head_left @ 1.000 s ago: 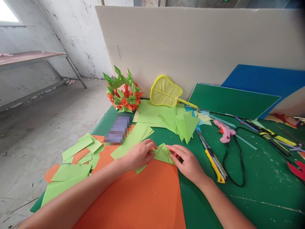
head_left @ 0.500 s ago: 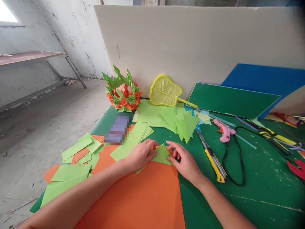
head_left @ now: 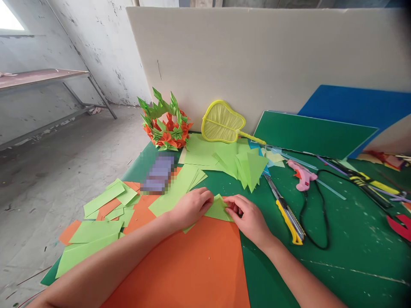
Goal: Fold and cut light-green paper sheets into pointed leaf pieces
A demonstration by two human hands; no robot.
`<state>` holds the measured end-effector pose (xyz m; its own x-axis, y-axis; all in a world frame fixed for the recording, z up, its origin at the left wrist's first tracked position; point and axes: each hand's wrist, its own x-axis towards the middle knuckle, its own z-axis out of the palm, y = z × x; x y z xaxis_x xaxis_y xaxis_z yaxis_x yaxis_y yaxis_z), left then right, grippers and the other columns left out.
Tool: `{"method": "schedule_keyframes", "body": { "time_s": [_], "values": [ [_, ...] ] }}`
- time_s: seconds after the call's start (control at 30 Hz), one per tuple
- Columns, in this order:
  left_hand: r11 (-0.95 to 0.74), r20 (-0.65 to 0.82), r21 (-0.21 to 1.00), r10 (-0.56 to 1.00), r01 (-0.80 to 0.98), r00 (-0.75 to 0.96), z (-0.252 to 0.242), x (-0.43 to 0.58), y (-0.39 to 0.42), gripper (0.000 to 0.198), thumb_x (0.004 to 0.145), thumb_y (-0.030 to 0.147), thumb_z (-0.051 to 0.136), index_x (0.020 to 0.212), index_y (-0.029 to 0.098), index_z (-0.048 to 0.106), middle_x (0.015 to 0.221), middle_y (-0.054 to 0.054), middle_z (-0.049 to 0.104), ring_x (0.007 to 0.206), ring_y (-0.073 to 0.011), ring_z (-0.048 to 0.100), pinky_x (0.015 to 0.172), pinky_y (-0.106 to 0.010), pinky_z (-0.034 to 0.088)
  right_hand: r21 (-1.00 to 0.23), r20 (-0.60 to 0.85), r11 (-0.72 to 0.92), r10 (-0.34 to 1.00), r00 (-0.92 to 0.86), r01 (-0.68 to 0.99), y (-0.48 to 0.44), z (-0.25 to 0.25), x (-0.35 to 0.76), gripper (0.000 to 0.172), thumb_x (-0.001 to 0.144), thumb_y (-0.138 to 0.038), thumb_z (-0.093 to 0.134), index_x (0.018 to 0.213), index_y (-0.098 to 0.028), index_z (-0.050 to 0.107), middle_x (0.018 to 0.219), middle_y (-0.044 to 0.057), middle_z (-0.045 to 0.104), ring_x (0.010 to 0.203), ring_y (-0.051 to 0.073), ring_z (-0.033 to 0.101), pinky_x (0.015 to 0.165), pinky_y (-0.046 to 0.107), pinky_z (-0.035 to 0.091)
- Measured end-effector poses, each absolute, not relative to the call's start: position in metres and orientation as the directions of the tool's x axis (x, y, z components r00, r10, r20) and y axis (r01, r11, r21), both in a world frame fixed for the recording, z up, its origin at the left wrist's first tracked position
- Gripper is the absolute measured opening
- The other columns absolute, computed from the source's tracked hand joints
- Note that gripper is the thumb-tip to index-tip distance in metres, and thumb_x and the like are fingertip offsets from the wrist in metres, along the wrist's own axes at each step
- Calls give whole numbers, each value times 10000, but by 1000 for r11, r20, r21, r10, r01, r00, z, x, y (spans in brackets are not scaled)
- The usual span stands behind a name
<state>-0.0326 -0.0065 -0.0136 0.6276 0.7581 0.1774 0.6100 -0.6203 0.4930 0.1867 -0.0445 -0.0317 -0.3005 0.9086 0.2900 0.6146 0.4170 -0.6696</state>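
Note:
Between my two hands lies a folded piece of light green paper (head_left: 217, 208), its peak pointing away from me. My left hand (head_left: 194, 207) has its fingers closed at the paper's left side and covers that end. On the other side, the thumb and fingertips of my right hand (head_left: 248, 216) pinch the paper's right edge. Beneath it spreads a large orange sheet (head_left: 192, 265). Folded green paper triangles (head_left: 253, 169) stand just beyond my hands. A basket-like ring of folded green and orange paper (head_left: 167, 134) sits at the back left.
Green and orange paper pieces (head_left: 96, 233) lie at the left. A blurred purple rectangle (head_left: 159, 173) is nearby. To the right are a yellow utility knife (head_left: 290, 222), a pink glue gun (head_left: 302, 174) with a black cord, and red-handled scissors (head_left: 400, 229). A yellow fan (head_left: 223, 122) leans behind.
The fingers of both hands have closed onto the green paper; the right fingers, spread before, now pinch its edge. Everything else stays in place.

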Motion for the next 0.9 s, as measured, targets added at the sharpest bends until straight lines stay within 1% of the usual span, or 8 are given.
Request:
{"method": "schedule_keyframes", "body": {
  "time_s": [0.07,0.17,0.3,0.4,0.53,0.63,0.77,0.9],
  "values": [
    [-649,193,486,732,585,653,-14,-35,-5,182,935,167,383,851,187,544,834,-32,553,711,-151,521,629,-242,418,-635,319,465,885,-338,617,-45,-30,187,124,935,-185,486,943,-234,600,858,43,621,741,184,589,609,279,459],
    [-692,198,462,691,555,696,-14,-38,-6,182,929,129,379,884,187,545,881,-43,562,739,-153,534,652,-239,430,-571,361,531,847,-390,626,-45,-30,188,166,939,-144,470,861,-227,591,868,43,623,800,191,598,650,284,451],
    [-742,197,380,648,552,736,-16,-38,-9,205,938,96,369,951,187,552,982,-63,583,852,-177,557,719,-255,447,-496,380,592,806,-454,635,-45,-31,191,184,941,-114,466,904,-224,610,911,46,637,850,196,597,698,297,458],
    [-770,224,346,623,536,750,-19,-38,-9,191,971,143,375,949,189,559,1003,-68,590,918,-189,559,788,-273,459,-448,383,617,786,-485,647,-44,-32,192,193,940,-106,470,906,-219,624,926,44,651,849,195,599,699,297,460],
    [-763,237,345,634,547,736,-21,-37,-8,242,1009,250,367,901,181,572,924,-61,600,846,-177,570,775,-279,476,-461,405,599,798,-446,655,-43,-34,192,129,939,-167,523,926,-221,639,889,38,662,813,189,613,677,287,457],
    [-725,237,355,681,591,693,-21,-34,-9,285,1019,261,333,901,182,579,879,-52,599,814,-173,575,741,-274,479,-486,419,567,819,-392,664,-42,-33,190,112,945,-212,535,930,-224,645,849,32,666,754,173,618,621,268,437],
    [-663,239,406,741,629,627,-20,-30,-10,245,1002,270,380,894,189,584,876,-38,588,802,-161,579,709,-258,472,-458,416,545,830,-372,703,-43,-30,187,136,962,-221,499,958,-226,636,843,33,665,684,160,605,567,258,407],
    [-632,238,448,766,632,597,-19,-29,-9,205,968,214,419,838,183,575,848,-27,570,758,-144,555,664,-235,451,-428,415,523,838,-354,737,-45,-30,185,144,950,-228,512,835,-213,598,805,28,645,646,151,584,546,249,387]
  ]
}}
